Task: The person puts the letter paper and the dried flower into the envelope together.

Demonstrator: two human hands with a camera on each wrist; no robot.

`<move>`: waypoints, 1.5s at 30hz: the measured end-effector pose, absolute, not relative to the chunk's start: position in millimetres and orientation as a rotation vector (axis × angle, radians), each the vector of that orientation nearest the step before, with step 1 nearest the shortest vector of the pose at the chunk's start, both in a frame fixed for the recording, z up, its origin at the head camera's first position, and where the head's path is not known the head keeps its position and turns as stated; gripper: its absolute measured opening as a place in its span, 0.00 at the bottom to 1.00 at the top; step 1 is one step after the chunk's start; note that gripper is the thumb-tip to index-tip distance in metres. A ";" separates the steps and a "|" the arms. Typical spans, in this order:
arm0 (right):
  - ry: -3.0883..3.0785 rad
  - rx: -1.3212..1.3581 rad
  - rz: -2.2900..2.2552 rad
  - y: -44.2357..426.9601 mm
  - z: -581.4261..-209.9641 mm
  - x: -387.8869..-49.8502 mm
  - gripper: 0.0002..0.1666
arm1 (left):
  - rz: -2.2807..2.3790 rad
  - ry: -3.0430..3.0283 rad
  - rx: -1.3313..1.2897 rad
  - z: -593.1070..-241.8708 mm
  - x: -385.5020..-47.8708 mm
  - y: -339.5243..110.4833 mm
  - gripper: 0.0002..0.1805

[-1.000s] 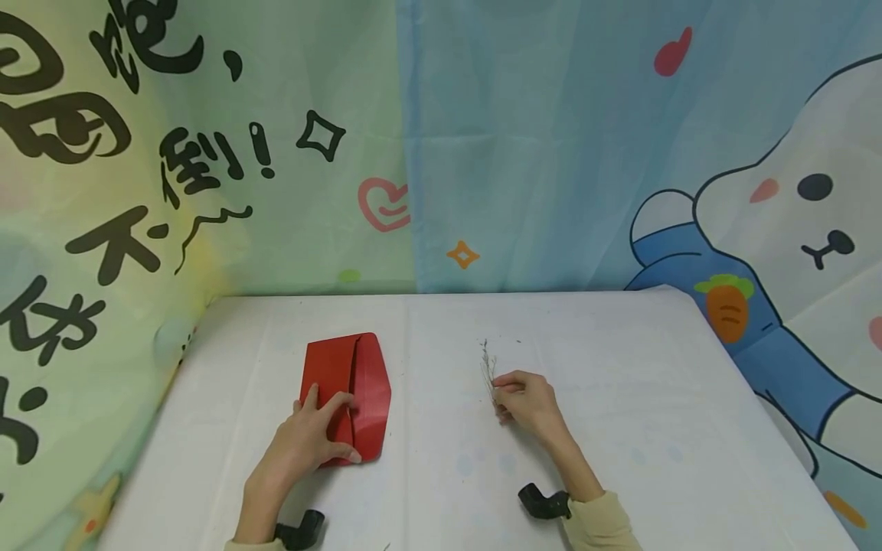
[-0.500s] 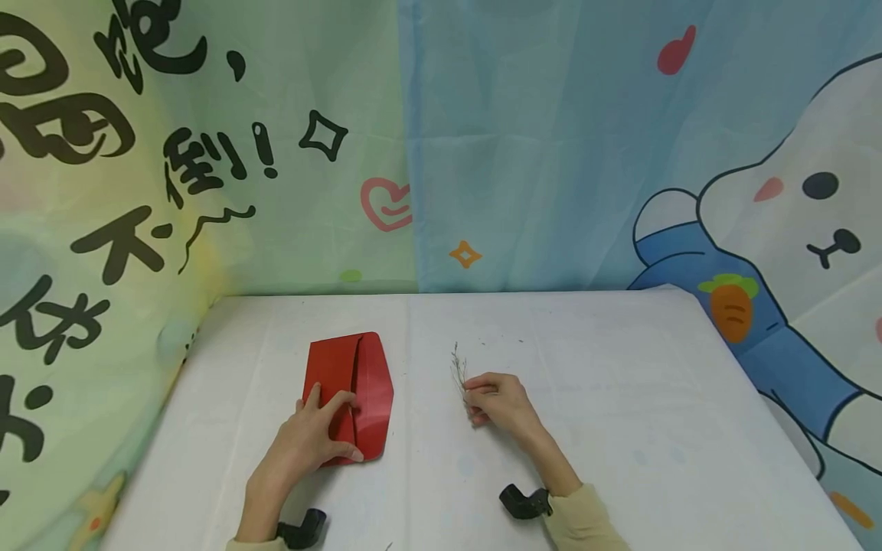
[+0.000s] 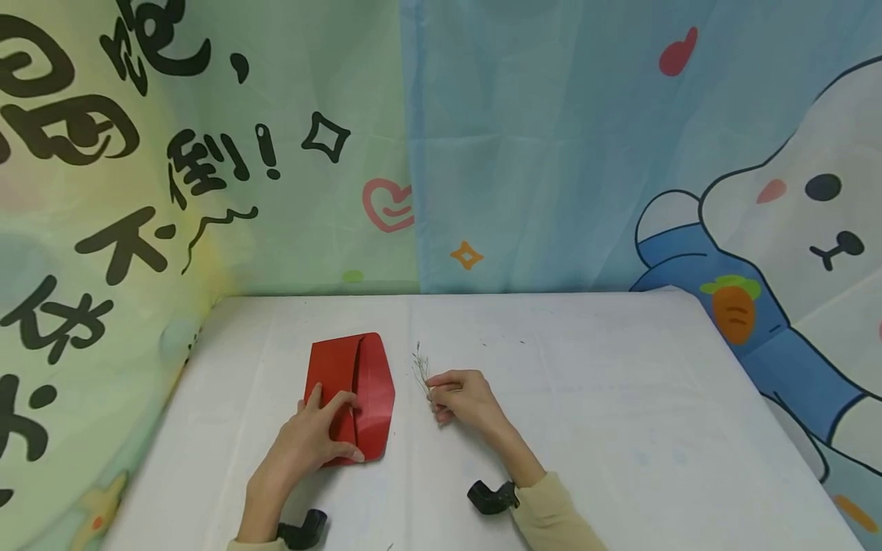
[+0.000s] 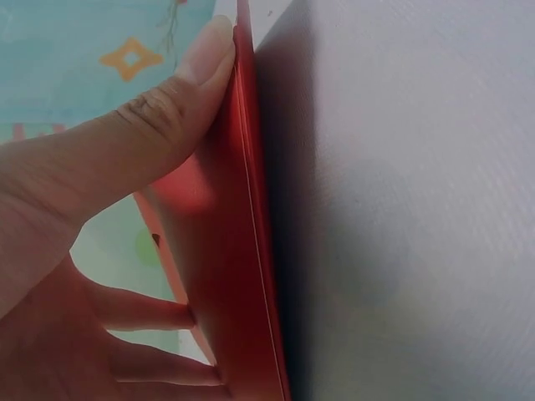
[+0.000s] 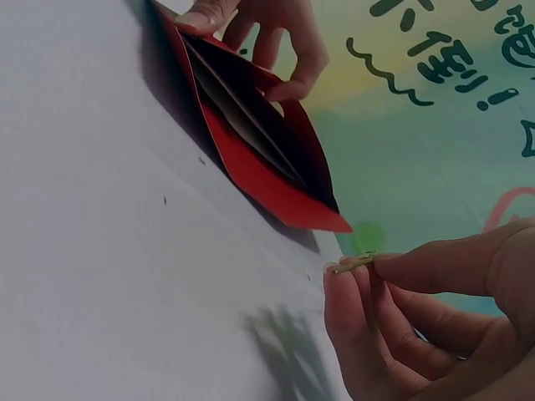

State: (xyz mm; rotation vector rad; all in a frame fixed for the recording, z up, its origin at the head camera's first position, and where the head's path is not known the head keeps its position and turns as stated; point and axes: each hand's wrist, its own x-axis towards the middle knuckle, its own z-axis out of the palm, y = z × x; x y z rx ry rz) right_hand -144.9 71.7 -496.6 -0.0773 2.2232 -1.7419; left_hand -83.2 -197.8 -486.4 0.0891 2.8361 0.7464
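A red paper envelope (image 3: 335, 361) rests on the white table, its flap folded out to the right. My left hand (image 3: 306, 432) grips it, thumb at the near edge and fingers over the front panel. In the right wrist view the pocket of the envelope (image 5: 272, 188) gapes, with a fingertip hooked at its mouth. My right hand (image 3: 472, 402) pinches a thin dried sprig (image 3: 420, 369) between thumb and fingers, just right of the flap and apart from it. The cut stem end of the sprig (image 5: 355, 264) pokes out past the fingertips.
A white cloth covers the table (image 3: 620, 398), with a few tiny dark bits scattered on it. Printed curtains (image 3: 537, 153) hang behind and at the left. Black wrist mounts (image 3: 491, 497) sit at both wrists.
My right hand has carried the sprig leftward, from the middle of the table to near the envelope's flap. The left hand and envelope have stayed put.
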 end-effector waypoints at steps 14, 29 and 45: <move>2.134 -0.189 -1.732 25.4 -500.4 -152.2 0.14 | 0.748 2.856 0.081 -488.1 -83.4 -196.3 0.40; 2.033 -0.130 -1.795 -21.4 -503.7 -147.8 0.14 | 0.715 2.853 0.070 -487.7 -83.3 -199.1 0.40; 2.062 -0.100 -1.789 -43.6 -508.0 -145.2 0.11 | 0.731 2.849 0.092 -489.9 -85.0 -199.8 0.42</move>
